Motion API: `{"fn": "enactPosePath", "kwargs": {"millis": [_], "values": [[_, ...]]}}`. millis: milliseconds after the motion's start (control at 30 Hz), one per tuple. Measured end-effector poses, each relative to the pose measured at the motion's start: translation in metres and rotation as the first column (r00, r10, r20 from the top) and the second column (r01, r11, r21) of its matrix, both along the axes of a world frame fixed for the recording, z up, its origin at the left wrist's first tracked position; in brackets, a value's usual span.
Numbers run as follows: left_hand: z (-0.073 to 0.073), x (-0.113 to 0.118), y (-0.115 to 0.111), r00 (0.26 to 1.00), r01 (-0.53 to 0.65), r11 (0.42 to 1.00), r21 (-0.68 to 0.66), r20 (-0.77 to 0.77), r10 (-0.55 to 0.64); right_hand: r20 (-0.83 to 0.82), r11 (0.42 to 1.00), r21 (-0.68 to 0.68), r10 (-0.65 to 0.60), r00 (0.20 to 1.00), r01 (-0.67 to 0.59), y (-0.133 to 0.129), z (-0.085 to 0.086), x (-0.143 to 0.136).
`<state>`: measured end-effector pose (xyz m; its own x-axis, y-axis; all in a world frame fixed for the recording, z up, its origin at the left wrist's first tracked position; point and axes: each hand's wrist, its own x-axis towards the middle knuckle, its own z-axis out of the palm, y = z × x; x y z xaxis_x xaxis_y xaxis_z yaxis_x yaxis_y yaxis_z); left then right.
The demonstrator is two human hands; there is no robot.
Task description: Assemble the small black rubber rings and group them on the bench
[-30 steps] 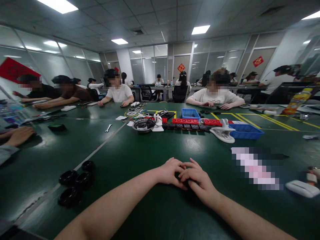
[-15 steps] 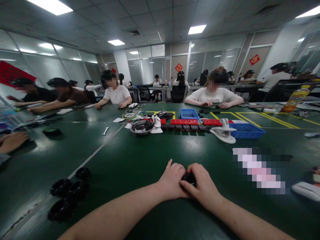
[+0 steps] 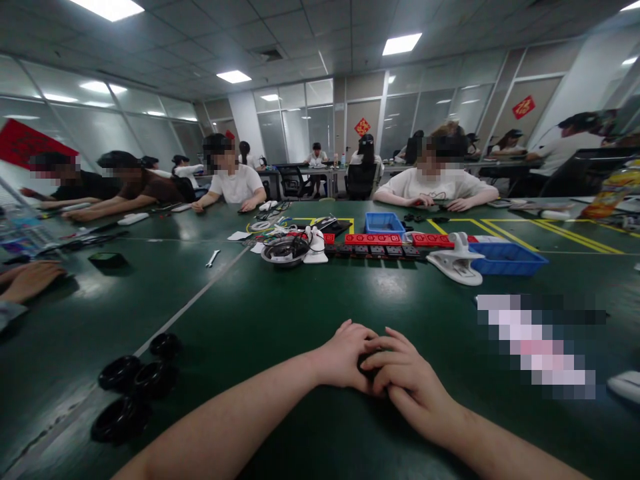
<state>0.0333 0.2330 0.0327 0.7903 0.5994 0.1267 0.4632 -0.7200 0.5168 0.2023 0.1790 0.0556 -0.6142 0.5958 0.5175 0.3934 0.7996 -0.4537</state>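
Note:
Low over the green table, my left hand (image 3: 346, 353) is curled around the far left side of a glossy black ring (image 3: 369, 364). My right hand (image 3: 413, 383) lies over the ring from the right, its fingers bent across the top and meeting the left hand. Between them only a dark patch of the ring shows; the rest is hidden. At the lower left, several similar thick black rings (image 3: 119, 373) sit in a loose cluster.
Farther up the table (image 3: 280, 313) are a metal bowl (image 3: 285, 253) with cables, red and black power strips (image 3: 375, 241), a white clamp (image 3: 457, 260) and a blue bin (image 3: 515, 260). A wrench (image 3: 213, 258) lies left. Co-workers sit around, one hand (image 3: 35, 277) at the left edge.
My right hand has rolled over the ring, its fingers now covering the top where the opening showed before. My left hand has stayed nearly in place. The view has shifted slightly.

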Motion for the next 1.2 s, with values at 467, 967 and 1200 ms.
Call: {"fn": "enactPosePath", "kwargs": {"millis": [467, 967, 1200], "values": [[0.007, 0.005, -0.016, 0.991, -0.133, 0.99, 0.039, -0.001, 0.133, -0.07, 0.969, -0.035, -0.248, 0.966, 0.246, 0.006, -0.017, 0.0], [0.006, 0.012, -0.018, 0.97, -0.241, 0.969, 0.046, -0.025, 0.243, 0.035, 0.935, -0.111, -0.335, 0.942, 0.337, 0.005, -0.008, -0.002], [0.01, 0.005, -0.006, 0.999, -0.038, 0.999, 0.019, -0.014, 0.038, -0.046, 0.994, -0.002, -0.108, 0.993, 0.108, 0.002, -0.002, 0.003]]}}
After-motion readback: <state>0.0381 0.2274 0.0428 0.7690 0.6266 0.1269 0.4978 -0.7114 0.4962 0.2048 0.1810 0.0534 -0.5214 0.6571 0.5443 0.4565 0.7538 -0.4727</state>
